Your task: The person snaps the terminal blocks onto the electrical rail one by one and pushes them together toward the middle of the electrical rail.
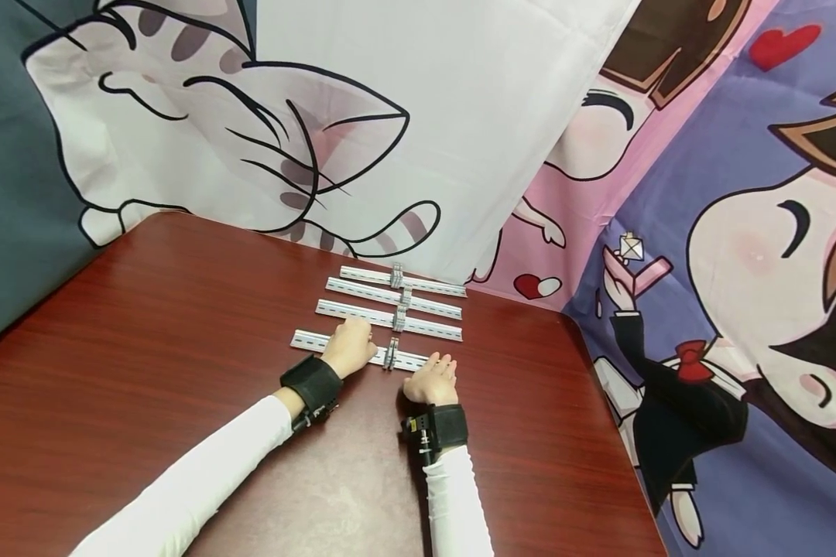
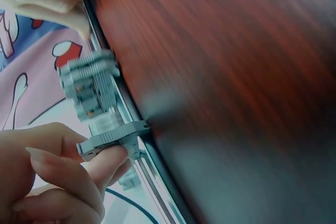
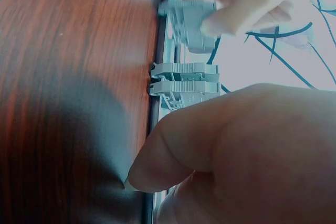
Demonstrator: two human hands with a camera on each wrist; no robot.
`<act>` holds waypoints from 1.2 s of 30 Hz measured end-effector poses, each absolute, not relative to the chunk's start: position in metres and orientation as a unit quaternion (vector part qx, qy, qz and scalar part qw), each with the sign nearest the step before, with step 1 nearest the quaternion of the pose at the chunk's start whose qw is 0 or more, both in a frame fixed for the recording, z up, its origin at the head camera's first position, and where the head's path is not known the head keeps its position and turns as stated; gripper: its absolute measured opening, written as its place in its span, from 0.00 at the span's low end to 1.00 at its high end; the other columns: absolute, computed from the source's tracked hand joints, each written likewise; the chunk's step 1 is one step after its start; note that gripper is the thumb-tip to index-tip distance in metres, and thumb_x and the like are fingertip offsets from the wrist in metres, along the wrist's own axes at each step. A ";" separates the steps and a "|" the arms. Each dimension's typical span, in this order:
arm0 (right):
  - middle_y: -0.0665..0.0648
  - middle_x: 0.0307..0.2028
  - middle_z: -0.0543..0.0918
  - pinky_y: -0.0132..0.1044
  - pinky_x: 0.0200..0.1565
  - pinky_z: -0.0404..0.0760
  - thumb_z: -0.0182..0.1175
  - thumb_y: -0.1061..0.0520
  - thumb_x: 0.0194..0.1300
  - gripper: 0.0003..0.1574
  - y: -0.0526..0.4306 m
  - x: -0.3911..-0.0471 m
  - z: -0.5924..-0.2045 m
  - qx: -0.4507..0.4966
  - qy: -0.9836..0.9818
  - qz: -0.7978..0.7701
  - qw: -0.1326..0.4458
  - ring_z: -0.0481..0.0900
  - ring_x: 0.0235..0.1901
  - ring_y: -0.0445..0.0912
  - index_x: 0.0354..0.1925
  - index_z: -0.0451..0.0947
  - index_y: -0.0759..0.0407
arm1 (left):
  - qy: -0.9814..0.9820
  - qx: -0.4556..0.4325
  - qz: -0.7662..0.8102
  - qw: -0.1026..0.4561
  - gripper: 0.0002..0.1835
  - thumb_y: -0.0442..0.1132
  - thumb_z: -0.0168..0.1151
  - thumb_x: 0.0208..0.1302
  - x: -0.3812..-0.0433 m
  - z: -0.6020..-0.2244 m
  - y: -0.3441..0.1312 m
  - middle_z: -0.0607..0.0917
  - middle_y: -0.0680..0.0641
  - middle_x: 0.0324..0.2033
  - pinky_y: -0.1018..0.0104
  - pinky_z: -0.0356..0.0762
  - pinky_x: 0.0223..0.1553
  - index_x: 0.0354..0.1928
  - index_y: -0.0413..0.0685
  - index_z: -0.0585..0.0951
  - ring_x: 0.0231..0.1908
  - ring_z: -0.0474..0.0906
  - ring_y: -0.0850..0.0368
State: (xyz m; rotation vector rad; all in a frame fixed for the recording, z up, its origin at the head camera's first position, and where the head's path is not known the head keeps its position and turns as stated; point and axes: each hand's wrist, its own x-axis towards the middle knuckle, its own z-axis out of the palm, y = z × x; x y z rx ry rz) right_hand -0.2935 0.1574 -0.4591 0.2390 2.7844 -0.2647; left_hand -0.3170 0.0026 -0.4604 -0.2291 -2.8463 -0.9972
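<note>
In the head view, my left hand (image 1: pixel 351 348) is over the nearest slotted metal DIN rail (image 1: pixel 310 340). Its thumb and finger pinch a grey terminal block (image 2: pixel 114 138), which the left wrist view shows at the rail, tilted against it. Beside that piece, several similar grey terminal blocks (image 3: pixel 185 80) sit side by side on the same rail. My right hand (image 1: pixel 433 381) holds the rail near its right end. In the right wrist view its thumb (image 3: pixel 163 156) lies along the near edge; the other fingers are mostly hidden behind it.
Beyond the nearest rail, three more DIN rails (image 1: pixel 362 312) lie roughly parallel, each with grey blocks (image 1: pixel 400 317) clustered near the middle. All lie on a reddish-brown wooden table (image 1: pixel 146 325). A cartoon-printed cloth (image 1: pixel 488 116) hangs along the back and right edges.
</note>
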 end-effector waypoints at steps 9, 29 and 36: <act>0.72 0.74 0.43 0.51 0.73 0.48 0.51 0.46 0.70 0.49 0.148 -0.293 -0.453 0.083 0.978 -0.098 0.162 0.39 0.75 0.63 0.74 0.41 0.70 | -0.933 -0.094 -0.345 0.039 0.19 0.33 0.58 0.58 -0.319 -0.458 0.009 0.63 0.53 0.15 0.66 0.62 0.20 0.15 0.50 0.62 0.17 0.64 0.57; 0.75 0.72 0.49 0.50 0.71 0.56 0.51 0.47 0.71 0.47 0.155 -0.304 -0.451 0.023 0.986 -0.069 0.151 0.47 0.74 0.65 0.72 0.45 0.73 | -0.927 -0.108 -0.359 0.007 0.21 0.33 0.50 0.60 -0.313 -0.454 -0.021 0.61 0.56 0.10 0.68 0.60 0.20 0.10 0.53 0.61 0.14 0.59 0.61; 0.74 0.51 0.79 0.54 0.50 0.78 0.49 0.50 0.70 0.26 0.159 -0.297 -0.448 0.044 0.992 -0.110 -0.034 0.79 0.51 0.64 0.51 0.76 0.72 | -0.932 -0.091 -0.349 0.046 0.11 0.34 0.50 0.59 -0.289 -0.458 -0.084 0.77 0.48 0.19 0.61 0.70 0.26 0.26 0.41 0.82 0.21 0.71 0.56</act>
